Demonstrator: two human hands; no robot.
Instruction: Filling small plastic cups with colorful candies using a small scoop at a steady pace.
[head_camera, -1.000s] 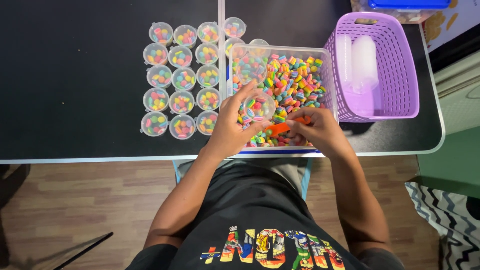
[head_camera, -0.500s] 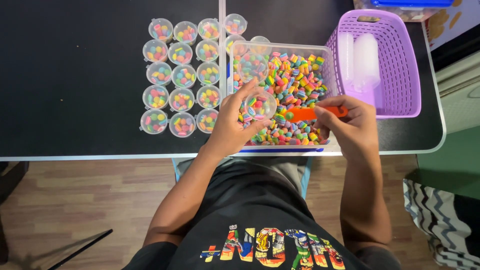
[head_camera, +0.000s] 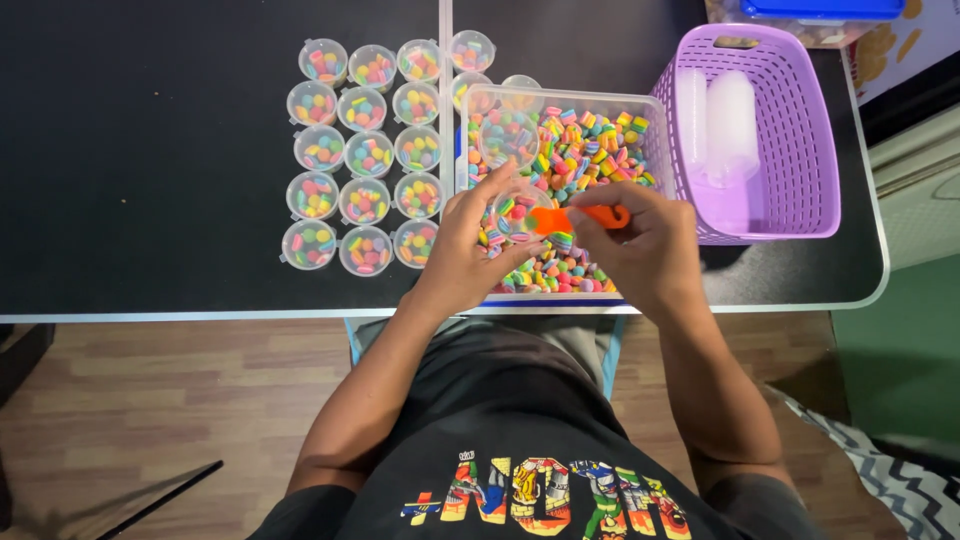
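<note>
We grip a small clear cup (head_camera: 520, 212) in our left hand (head_camera: 470, 245) over the clear bin (head_camera: 655, 115) of coloured candies (head_camera: 590, 150). Our right hand (head_camera: 640, 240) pinches an orange scoop (head_camera: 585, 217) at its rim: the filling step. Next move, we judge: a steady tip. Filled cups (head_camera: 365, 155) stand beyond.

Seventeen filled cups (head_camera: 364, 155), one basket (head_camera: 800, 150), one tub (head_camera: 655, 110)

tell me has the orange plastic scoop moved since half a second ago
Yes. The orange plastic scoop has swung left, away from the purple plastic basket, to the small clear cup.
</note>
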